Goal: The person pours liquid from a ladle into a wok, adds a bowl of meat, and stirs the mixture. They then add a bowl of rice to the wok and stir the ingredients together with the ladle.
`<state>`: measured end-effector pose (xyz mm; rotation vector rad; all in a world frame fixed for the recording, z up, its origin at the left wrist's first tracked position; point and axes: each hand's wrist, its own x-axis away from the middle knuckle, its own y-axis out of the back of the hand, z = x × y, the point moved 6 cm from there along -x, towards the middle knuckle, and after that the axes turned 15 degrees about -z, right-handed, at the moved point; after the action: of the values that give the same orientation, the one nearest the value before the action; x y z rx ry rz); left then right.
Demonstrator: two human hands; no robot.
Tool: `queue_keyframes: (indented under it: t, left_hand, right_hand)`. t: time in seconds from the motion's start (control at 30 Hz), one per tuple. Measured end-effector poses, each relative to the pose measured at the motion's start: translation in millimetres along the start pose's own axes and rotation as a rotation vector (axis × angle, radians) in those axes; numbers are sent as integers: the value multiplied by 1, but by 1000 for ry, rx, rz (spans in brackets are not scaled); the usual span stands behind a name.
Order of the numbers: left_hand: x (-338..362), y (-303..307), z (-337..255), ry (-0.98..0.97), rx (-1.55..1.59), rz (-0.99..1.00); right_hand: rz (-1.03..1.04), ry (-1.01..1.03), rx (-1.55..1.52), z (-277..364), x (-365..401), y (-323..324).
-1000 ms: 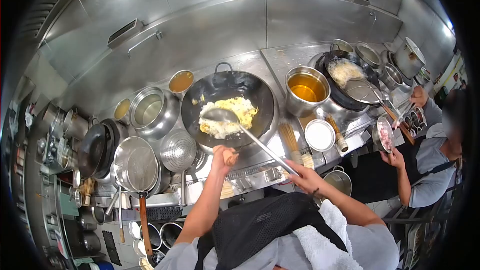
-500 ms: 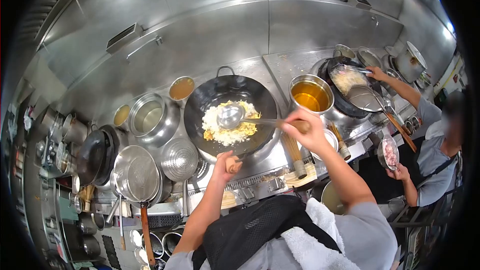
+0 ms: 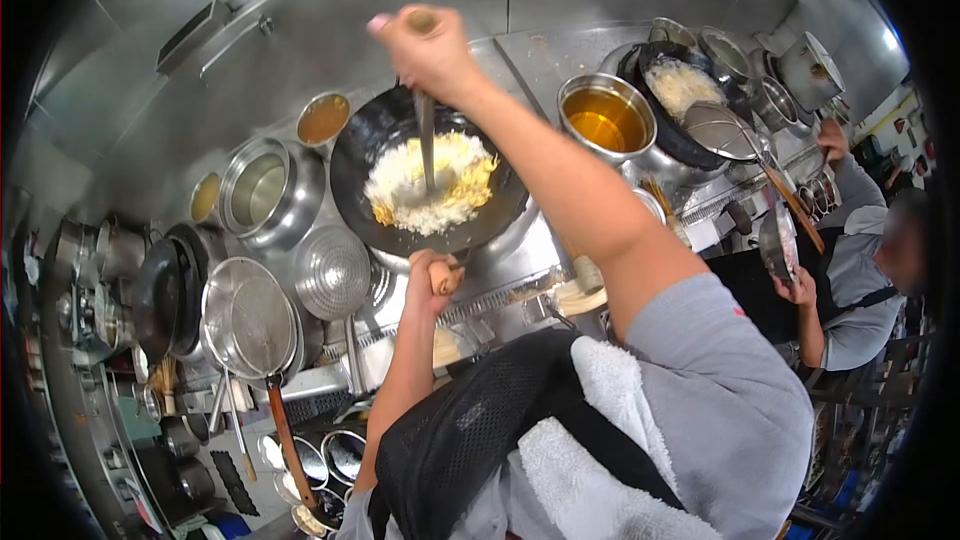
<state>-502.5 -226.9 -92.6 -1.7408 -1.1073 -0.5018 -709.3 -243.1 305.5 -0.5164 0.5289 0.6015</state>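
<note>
A black wok (image 3: pixel 490 225) sits on the range in front of me, holding white rice with yellow egg pieces (image 3: pixel 455 175). My left hand (image 3: pixel 424 285) is closed around the wok's wooden handle (image 3: pixel 447 278) at its near side. High above the wok, my right hand (image 3: pixel 435 55) grips the top end of a ladle (image 3: pixel 427 135). The ladle stands nearly upright, its bowl down in the rice and partly hidden by the grains.
A steel pot of amber liquid (image 3: pixel 563 130) stands to the right. Beyond it, a co-worker holds a metal bowl (image 3: pixel 773 243) near a second wok (image 3: pixel 690 152). Leftward are a steel pot (image 3: pixel 292 198), a perforated skimmer (image 3: pixel 333 270) and a mesh strainer (image 3: pixel 250 310).
My right hand has risen leftward and swung the ladle from nearly level to upright, its bowl now in the rice. The view has shifted. The co-worker's hand has left the far wok.
</note>
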Motion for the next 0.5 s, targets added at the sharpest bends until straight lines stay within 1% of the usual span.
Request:
queue_keyframes:
  t: [0.03, 0.07, 0.1, 0.17, 0.23, 0.27, 0.3, 0.33, 0.37, 0.4, 0.43, 0.47, 0.5]
  left_hand:
    - [-3, 5, 0, -3, -29, -22]
    - [-10, 8, 1, 25, -6, 39]
    - [-5, 16, 2, 17, 4, 28]
    - [-2, 7, -3, -14, 0, 10]
    - [-11, 9, -6, -17, 12, 11]
    - [-12, 8, -6, -4, -3, 20]
    - [-11, 11, -2, 19, -24, 27]
    - [-2, 8, -4, 29, -12, -29]
    - [-7, 8, 0, 35, -20, -21]
    - [-17, 6, -3, 16, -16, 21]
    - [-11, 8, -1, 11, -19, 46]
    - [-6, 7, -1, -9, -15, 22]
    - [-4, 2, -4, -21, -20, 34]
  right_hand:
    - [7, -16, -1, -4, -5, 0]
    - [1, -123, -35, -8, -22, 3]
    - [-17, -238, -70, -6, -29, 6]
    - [109, -197, -107, 59, -37, -9]
    - [214, -121, -70, 112, -31, -5]
    - [106, -118, -21, 100, -24, 4]
    - [-30, -187, 180, 61, -10, 9]
    - [0, -201, 71, 23, 2, 14]
    - [34, -204, -36, 0, 1, 19]
    - [43, -220, -50, -4, -6, 17]
    - [31, -224, -47, 11, -3, 14]
    - [22, -202, -45, 28, -10, 7]
    - [21, -170, -47, 55, -21, -3]
